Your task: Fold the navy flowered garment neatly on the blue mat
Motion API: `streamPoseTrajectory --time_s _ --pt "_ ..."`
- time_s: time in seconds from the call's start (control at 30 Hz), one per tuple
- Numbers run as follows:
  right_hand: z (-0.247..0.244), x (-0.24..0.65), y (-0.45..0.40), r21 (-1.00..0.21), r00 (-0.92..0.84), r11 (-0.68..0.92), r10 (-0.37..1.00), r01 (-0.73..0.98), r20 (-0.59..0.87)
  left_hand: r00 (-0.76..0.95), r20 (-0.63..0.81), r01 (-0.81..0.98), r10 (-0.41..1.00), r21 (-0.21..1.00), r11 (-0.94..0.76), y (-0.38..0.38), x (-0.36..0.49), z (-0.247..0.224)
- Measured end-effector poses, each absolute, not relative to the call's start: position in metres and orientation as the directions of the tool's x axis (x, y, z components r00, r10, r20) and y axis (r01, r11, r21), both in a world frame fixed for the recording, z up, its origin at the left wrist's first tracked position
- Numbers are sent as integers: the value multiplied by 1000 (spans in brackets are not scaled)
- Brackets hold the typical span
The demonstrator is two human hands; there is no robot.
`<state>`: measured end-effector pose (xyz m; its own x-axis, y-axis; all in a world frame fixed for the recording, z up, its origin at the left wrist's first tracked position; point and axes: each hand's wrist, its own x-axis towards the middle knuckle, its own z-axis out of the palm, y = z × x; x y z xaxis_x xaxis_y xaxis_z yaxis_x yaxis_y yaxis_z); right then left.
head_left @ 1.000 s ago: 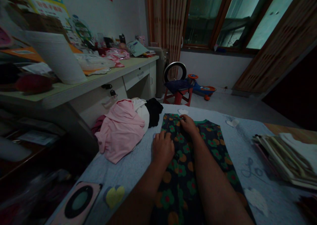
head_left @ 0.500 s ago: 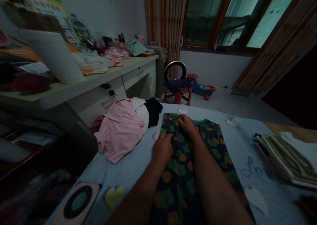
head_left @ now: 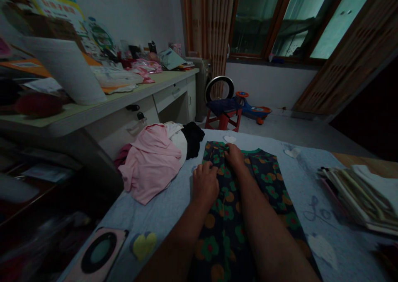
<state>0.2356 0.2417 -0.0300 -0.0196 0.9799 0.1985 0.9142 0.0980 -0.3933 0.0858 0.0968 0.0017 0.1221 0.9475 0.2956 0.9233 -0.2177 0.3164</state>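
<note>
A dark garment (head_left: 230, 215) with green flowers and orange dots lies spread on the light blue bed cover (head_left: 168, 215). On its left edge rests my left hand (head_left: 205, 183), fingers bent and pressed on the cloth. My right hand (head_left: 234, 157) is higher up, near the green-trimmed neckline, its fingertips closed on the fabric by the folded-over left part. Left of my hands is a heap with a pink cloth (head_left: 152, 162), white cloth and a black cloth (head_left: 192, 139).
A stack of folded clothes (head_left: 363, 199) sits at the right. A pink phone-like object (head_left: 96, 255) lies at the lower left. Beyond are a cluttered desk (head_left: 124, 102), a red stool (head_left: 223, 118) and a blue ride-on toy (head_left: 255, 109).
My left hand has shifted slightly up, and its fingers now lie flatter over the garment's left edge. My right hand has moved very little.
</note>
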Motion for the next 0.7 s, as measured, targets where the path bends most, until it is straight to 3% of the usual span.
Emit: streamPoseTrajectory --time_s 0.13,0.47,0.6,0.7 --pt "-29 237 242 -402 -15 91 982 911 188 320 225 856 920 346 -383 93 90 6" --pt "-26 240 242 -482 46 50 982 875 185 296 120 833 948 452 -318 98 84 1" --pt "-24 240 241 -489 52 46 981 871 185 461 30 749 887 522 -407 101 68 12" --pt "-24 240 240 -480 52 42 982 876 182 529 32 722 848 509 -469 99 60 14"
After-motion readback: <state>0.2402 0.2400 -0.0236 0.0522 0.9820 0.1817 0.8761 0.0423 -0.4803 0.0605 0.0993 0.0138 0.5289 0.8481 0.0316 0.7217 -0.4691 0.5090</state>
